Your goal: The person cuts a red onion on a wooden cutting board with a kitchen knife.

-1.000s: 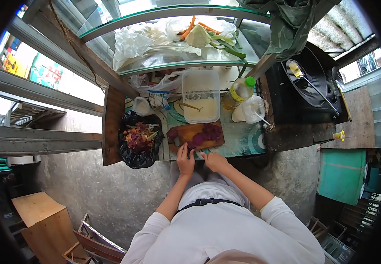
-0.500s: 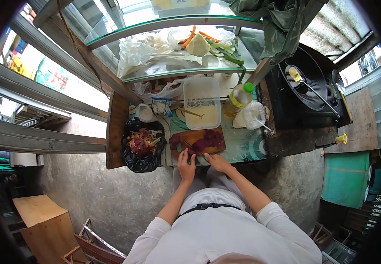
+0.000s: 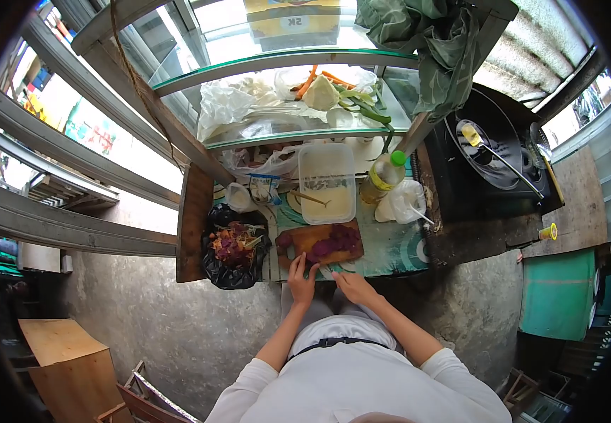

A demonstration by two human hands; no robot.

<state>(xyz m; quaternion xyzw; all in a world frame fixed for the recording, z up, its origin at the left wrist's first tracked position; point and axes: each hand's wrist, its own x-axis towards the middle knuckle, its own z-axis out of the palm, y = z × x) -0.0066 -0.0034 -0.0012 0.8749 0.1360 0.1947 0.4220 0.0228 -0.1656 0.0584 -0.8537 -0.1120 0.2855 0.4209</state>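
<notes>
A wooden cutting board (image 3: 293, 238) lies at the near edge of the counter, with dark purple pieces (image 3: 337, 243) of what looks like purple sweet potato on it. My left hand (image 3: 301, 280) is at the board's near edge, its fingers stretched forward and the thumb apart. No piece shows between them. To the right, my right hand (image 3: 355, 287) sits just off the board's near edge with its fingers curled closed. Whatever it grips is too small to make out. Left of the board, a black plastic bag (image 3: 235, 280) holds purple and orange peelings (image 3: 233, 243).
Behind the board stand a plastic tub (image 3: 328, 204) and a green-capped bottle (image 3: 383, 180). A tied white bag (image 3: 401, 202) is beside them. Glass shelves (image 3: 298, 134) with vegetables rise above. On the right, a black wok (image 3: 492, 141) sits on a stove.
My hands have drawn back slightly toward my body, off the purple pieces. The right hand is now farther from the board. The whole view has shifted a little downward.
</notes>
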